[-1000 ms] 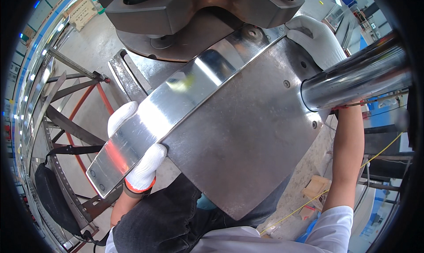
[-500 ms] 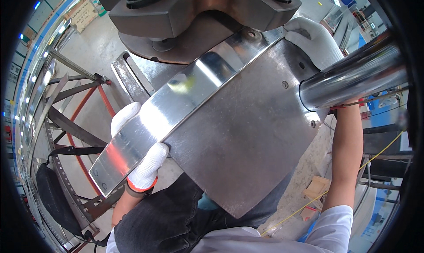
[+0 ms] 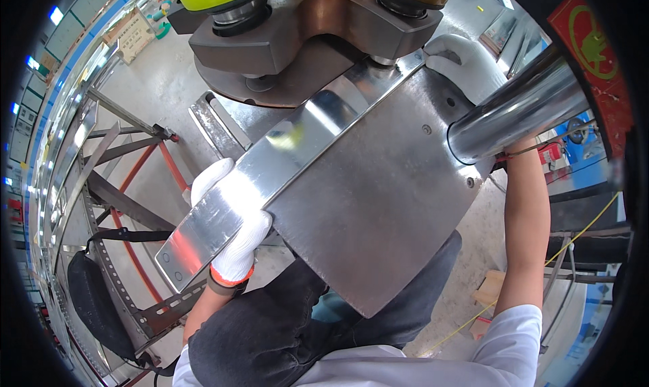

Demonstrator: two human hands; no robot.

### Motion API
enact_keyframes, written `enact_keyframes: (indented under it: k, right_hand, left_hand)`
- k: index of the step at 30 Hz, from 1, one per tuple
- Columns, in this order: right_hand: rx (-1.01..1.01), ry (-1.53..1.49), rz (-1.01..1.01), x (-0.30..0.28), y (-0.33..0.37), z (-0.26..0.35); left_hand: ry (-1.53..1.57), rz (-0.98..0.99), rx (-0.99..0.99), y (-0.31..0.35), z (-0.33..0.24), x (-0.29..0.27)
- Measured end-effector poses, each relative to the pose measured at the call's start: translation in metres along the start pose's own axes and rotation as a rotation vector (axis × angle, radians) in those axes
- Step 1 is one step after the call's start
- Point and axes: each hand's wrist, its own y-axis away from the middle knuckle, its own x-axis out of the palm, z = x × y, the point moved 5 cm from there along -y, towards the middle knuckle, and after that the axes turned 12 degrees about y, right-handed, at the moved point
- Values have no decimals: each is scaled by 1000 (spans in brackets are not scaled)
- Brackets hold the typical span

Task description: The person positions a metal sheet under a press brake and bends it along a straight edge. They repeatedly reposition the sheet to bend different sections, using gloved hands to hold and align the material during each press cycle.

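A long curved polished metal strip (image 3: 270, 171) lies along the rim of a large steel plate (image 3: 365, 204). My left hand (image 3: 233, 242), in a white glove with an orange cuff, grips the strip near its lower left end. My right hand (image 3: 460, 59), also gloved in white, rests on the strip's upper right end, partly hidden behind a shiny steel column (image 3: 520, 110) that passes through the plate. Above the plate sits a dark machine block (image 3: 304, 42) with a copper-coloured piece and a yellow-green cylinder.
A metal frame with red and grey bars (image 3: 135, 177) stands on the floor at left, with a black bag (image 3: 94, 306) hanging on it. A cardboard piece (image 3: 490, 292) and a yellow cable (image 3: 581, 231) lie on the floor at right.
The view has shifted down, so more of the machine block and the yellow-green cylinder shows above. My left hand keeps its grip on the strip's lower end.
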Motion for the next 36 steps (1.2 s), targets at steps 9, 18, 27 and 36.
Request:
enact_keyframes:
  k: [9, 18, 27, 36]
  right_hand:
    - [-6, 14, -17, -5, 4, 2]
    - [-145, -202, -121, 14, 3, -12]
    - [-137, -37, -107, 1, 2, -1]
    - [-166, -77, -163, 5, 5, -5]
  left_hand:
    - [-16, 59, 8, 0, 5, 0]
    - [54, 8, -9, 2, 2, 0]
    - [46, 19, 36, 3, 6, -4]
    - [97, 31, 22, -1, 0, 1]
